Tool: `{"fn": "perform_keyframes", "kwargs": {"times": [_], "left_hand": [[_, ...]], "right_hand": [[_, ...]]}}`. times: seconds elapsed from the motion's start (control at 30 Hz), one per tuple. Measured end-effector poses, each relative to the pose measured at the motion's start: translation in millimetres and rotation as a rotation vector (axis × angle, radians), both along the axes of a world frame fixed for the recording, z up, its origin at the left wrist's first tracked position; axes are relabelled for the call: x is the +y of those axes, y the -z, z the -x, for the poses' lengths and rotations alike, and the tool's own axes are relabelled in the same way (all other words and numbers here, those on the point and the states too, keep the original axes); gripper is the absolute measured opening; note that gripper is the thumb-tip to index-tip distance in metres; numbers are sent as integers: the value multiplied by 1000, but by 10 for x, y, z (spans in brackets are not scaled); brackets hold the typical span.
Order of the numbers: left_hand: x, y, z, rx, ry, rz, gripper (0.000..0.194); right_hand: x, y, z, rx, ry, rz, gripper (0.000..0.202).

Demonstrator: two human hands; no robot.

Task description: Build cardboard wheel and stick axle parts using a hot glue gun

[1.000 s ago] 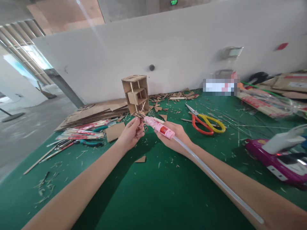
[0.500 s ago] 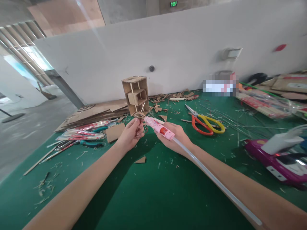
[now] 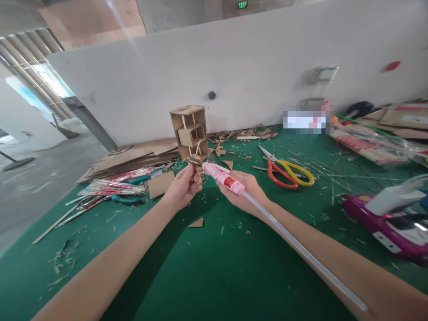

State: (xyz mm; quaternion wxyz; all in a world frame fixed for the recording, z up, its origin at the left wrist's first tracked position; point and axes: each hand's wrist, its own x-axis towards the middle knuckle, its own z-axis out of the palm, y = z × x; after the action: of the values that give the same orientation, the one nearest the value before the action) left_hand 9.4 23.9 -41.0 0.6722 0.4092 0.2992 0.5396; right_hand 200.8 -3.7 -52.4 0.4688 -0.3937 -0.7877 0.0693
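Observation:
My left hand (image 3: 183, 187) pinches a small brown piece of cardboard (image 3: 195, 161) between thumb and fingers. My right hand (image 3: 242, 191) is wrapped around a pink hot glue gun (image 3: 223, 177), its tip pointing left at that piece, close to it or touching; I cannot tell which. A long clear glue stick (image 3: 301, 245) sticks out of the gun's back and runs along my right forearm. Just behind my hands stands an upright cardboard shelf model (image 3: 189, 133) with thin wooden sticks inside it.
Orange-and-yellow scissors (image 3: 284, 171) lie to the right, near a purple power strip (image 3: 384, 227). At left are flat cardboard sheets (image 3: 140, 156), wrapped sticks (image 3: 115, 187) and teal-handled pliers (image 3: 127, 200). Cardboard scraps (image 3: 240, 133) litter the green table (image 3: 214, 276) along the white wall (image 3: 167, 76).
Almost nothing differs. The glue gun's tip has shifted very slightly to the right of the cardboard piece, while my left hand keeps its place.

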Motion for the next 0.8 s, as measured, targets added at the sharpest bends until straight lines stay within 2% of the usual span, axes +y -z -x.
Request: {"fn": "perform_keyframes", "kwargs": {"times": [0.67, 0.8], "left_hand": [[-29, -17, -8, 3, 41, 18, 33], [-15, -24, -4, 33, 15, 5, 34]], "right_hand": [[17, 10, -9, 6, 23, -64, 24], [-6, -23, -7, 15, 8, -60, 21]]}}
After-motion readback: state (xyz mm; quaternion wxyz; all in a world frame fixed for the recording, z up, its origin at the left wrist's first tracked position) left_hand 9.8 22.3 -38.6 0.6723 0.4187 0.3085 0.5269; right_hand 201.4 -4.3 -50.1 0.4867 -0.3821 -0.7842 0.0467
